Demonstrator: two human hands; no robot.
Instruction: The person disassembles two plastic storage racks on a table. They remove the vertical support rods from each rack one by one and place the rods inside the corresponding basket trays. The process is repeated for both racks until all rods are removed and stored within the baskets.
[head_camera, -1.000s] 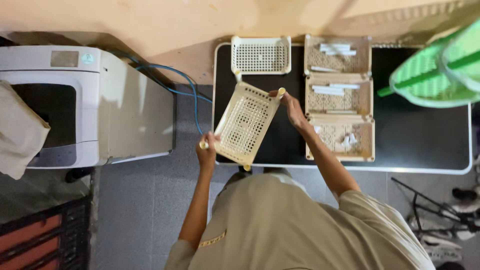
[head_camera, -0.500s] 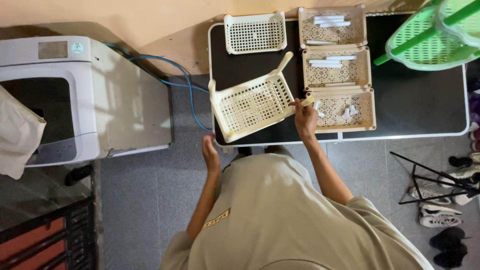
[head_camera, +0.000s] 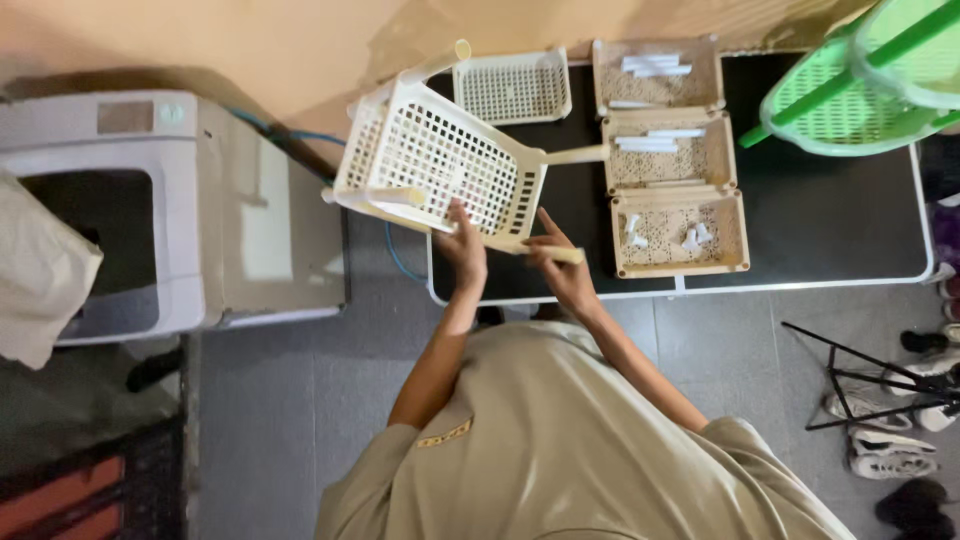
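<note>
cream lattice basket (head_camera: 435, 165) tilted above the worktop's (head_camera: 830, 230) near left corner, left hand (head_camera: 466, 247) fingers clamped on its near edge, right hand (head_camera: 562, 270) fingers closed on its leg

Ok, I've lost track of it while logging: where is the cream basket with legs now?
Head view: the cream basket is tilted above the black table's left edge, gripped by the left hand and right hand.
</note>
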